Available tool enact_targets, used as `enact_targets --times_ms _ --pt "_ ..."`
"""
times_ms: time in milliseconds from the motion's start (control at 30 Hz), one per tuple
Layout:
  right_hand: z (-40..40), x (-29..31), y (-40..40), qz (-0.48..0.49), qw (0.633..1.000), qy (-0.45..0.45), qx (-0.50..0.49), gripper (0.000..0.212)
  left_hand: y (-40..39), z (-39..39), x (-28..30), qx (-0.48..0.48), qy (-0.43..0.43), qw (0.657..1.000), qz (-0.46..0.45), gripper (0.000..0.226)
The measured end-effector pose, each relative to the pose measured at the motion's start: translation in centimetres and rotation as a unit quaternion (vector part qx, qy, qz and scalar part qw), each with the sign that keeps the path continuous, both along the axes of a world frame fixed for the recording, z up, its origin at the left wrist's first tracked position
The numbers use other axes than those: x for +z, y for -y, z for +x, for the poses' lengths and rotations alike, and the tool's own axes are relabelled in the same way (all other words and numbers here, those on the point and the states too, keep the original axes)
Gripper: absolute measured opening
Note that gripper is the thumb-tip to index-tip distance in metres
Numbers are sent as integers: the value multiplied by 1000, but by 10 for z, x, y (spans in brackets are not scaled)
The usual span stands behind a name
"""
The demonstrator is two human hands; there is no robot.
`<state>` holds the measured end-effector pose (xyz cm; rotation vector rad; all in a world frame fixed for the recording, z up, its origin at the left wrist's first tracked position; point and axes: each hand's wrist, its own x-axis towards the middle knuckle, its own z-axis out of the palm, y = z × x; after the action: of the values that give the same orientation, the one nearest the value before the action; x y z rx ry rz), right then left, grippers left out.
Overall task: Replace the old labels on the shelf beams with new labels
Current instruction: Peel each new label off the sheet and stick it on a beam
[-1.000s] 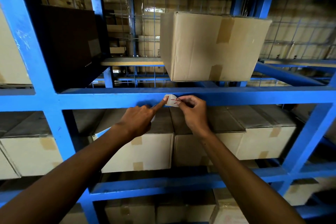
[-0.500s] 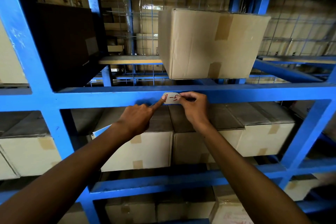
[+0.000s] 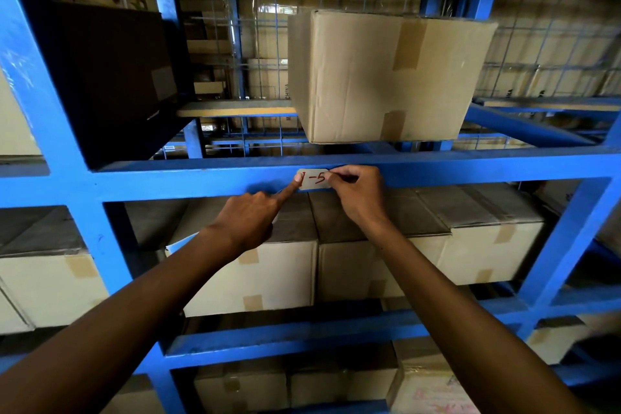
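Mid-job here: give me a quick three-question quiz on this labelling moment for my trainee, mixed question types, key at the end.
1. True or false: the label lies on the front face of the blue beam.
2. Which part of the left hand touches the label? A) palm B) index fingertip C) thumb
3. Fill in: the red writing on the label ends in the digit ___.

Key: 1 true. 2 B; the fingertip presses the label's left end while the right hand has a grip on its right end. 3 five; the mark before the dash is partly covered by the fingertip.
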<state>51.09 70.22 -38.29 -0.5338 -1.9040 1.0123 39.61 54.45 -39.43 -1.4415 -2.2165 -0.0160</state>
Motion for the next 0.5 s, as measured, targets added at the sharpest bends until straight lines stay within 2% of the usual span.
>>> enact_targets --times_ms 167,500 --pt "-1 -1 -2 16 1000 19 -12 15 1 3 2 8 7 1000 2 94" --pt "-4 2 -4 51 997 36 -36 12 1 3 3 8 9 1000 -5 95"
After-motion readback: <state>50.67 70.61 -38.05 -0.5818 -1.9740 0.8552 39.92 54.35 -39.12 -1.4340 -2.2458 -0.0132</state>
